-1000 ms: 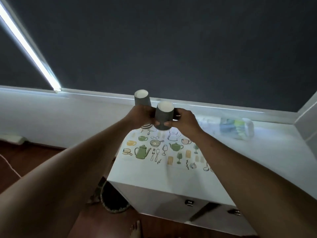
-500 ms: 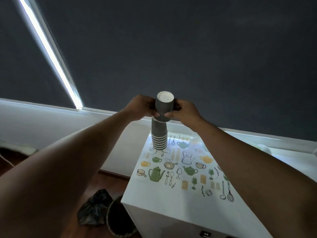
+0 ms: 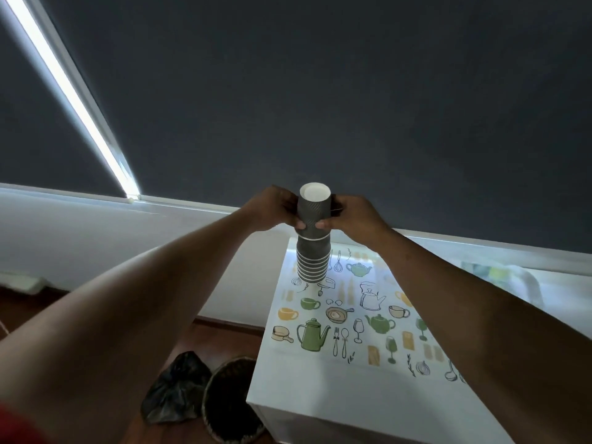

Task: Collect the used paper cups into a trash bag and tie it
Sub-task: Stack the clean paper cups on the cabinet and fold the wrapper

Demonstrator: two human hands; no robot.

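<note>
A stack of several grey ribbed paper cups (image 3: 313, 257), upside down with white rims showing, is held in the air above the far left corner of the white table (image 3: 298, 382). My left hand (image 3: 272, 208) grips the top cup from the left. From the right, my right hand (image 3: 354, 216) grips the same top cup. A crumpled black trash bag (image 3: 176, 390) lies on the wooden floor left of the table, beside a dark woven basket (image 3: 229, 402).
The table top carries a printed pattern of teapots, cups and utensils (image 3: 349, 318). A blurred translucent container (image 3: 499, 280) sits at the back right. A dark roller blind (image 3: 320, 91) covers the window behind, above a white sill (image 3: 80, 195).
One second ago each hand held a separate cup or stack; now they are joined into one tall stack. The view has swung left and down, bringing the bag and basket into sight.
</note>
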